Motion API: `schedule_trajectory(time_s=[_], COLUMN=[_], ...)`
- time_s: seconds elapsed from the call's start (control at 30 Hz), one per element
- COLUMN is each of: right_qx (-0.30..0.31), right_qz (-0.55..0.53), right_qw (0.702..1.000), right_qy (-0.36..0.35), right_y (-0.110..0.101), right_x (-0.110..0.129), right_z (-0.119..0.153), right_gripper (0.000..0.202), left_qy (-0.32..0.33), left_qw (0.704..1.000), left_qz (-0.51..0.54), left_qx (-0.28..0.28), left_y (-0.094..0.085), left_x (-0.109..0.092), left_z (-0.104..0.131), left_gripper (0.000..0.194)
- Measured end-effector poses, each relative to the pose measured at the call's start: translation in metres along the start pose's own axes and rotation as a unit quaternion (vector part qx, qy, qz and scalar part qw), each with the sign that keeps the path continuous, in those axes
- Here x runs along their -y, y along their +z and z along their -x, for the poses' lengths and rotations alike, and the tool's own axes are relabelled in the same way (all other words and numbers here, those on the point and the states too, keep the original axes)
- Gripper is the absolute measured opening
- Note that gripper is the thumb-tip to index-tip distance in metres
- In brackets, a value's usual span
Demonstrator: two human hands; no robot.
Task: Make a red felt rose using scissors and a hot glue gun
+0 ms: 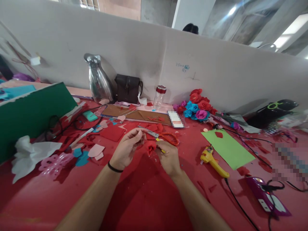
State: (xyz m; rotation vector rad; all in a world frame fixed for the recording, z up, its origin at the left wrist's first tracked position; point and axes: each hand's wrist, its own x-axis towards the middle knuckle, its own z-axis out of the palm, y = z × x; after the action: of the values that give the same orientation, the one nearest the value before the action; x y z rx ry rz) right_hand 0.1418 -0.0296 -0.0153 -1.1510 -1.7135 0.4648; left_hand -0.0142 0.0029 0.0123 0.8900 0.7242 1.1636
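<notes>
My left hand (pixel 127 148), with a black band at the wrist, is curled with thumb and fingers close together; whatever they hold, if anything, is hidden. My right hand (pixel 169 158) is closed, and a small red paper flower (pixel 151 148) sticks out at its fingertips. Bits of yellow (pixel 163 150) show between those fingers, from an object I cannot make out. Just beyond both hands lie scissors (pixel 169 137) with orange handles, blades pointing left. Red paper pieces (pixel 112 134) are spread near my left hand.
A yellow glue gun (pixel 213 162) lies to the right, beside a green sheet (pixel 229 149). Its cable runs near a purple power strip (pixel 268 195). Paper roses (pixel 198 104), a glass jar (pixel 158 98), a black bag (pixel 128 89) and a metal jug (pixel 98 78) stand along the wall.
</notes>
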Motion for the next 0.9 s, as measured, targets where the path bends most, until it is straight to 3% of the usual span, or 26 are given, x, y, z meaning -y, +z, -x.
schedule_trajectory(time_s=[0.1, 0.3, 0.47, 0.57, 0.7, 0.9], right_qx=[-0.016, -0.048, -0.031, -0.073, -0.104, -0.108], right_qz=[-0.031, -0.04, -0.021, -0.044, -0.103, -0.077], right_qw=[0.999, 0.995, 0.995, 0.991, 0.986, 0.989], right_qy=[0.028, 0.078, 0.095, 0.103, 0.084, 0.068], right_y=[0.0, 0.0, 0.0, -0.005, -0.014, -0.02], right_x=[0.001, 0.0, 0.002, 0.011, 0.025, 0.028], right_z=[-0.001, -0.002, -0.002, -0.001, -0.001, -0.004], right_gripper=[0.018, 0.012, 0.012, 0.016, 0.013, 0.016], left_qy=[0.005, 0.033, 0.107, 0.153, 0.193, 0.2], left_qw=[0.999, 0.98, 0.969, 0.946, 0.92, 0.908], left_qz=[-0.04, -0.168, -0.223, -0.286, -0.342, -0.366], left_qx=[-0.006, 0.1, 0.028, 0.001, 0.014, 0.036], left_y=[-0.002, 0.004, 0.004, -0.001, -0.003, 0.003], left_x=[0.002, 0.017, 0.029, 0.031, 0.031, 0.029], left_z=[-0.001, 0.0, -0.001, -0.005, -0.007, -0.005], left_gripper=[0.016, 0.017, 0.012, 0.012, 0.013, 0.015])
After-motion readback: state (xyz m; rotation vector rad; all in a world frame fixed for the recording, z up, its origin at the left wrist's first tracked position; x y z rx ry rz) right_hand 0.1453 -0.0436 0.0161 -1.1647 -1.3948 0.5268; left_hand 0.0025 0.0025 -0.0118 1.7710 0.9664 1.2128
